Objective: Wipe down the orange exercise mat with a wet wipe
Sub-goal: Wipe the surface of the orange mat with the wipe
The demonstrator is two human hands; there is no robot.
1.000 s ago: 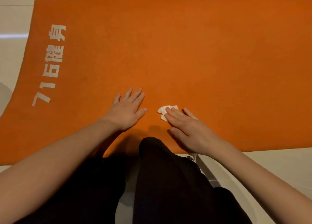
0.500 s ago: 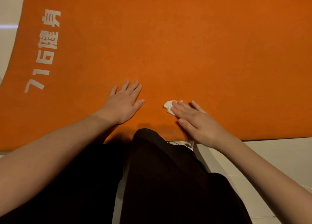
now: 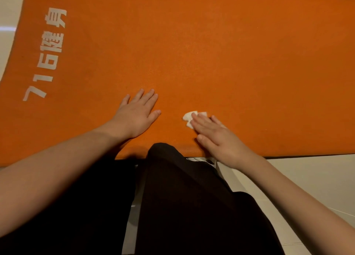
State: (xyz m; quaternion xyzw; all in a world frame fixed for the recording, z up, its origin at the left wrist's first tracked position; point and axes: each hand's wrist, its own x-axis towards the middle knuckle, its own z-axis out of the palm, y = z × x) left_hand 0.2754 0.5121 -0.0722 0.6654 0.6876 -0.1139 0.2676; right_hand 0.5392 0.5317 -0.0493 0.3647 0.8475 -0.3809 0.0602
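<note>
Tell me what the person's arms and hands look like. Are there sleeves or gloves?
No sleeves or gloves show. The left hand and right hand are bare, without rings; the left arm and right arm carry no watch or band. The trousers are black.

pale tiled floor (image 3: 307, 178), orange mat (image 3: 211, 53) lying flat on it

Count: 1 orange mat (image 3: 230, 53). 1 white wipe (image 3: 187, 117) (partly hidden under fingers, so approx. 1 wad). 2 hands, i.e. left hand (image 3: 137, 114) and right hand (image 3: 217, 137). 1 line of white print (image 3: 48, 56) on the mat. 1 pr. dark trousers (image 3: 182, 197), 2 legs.
</note>
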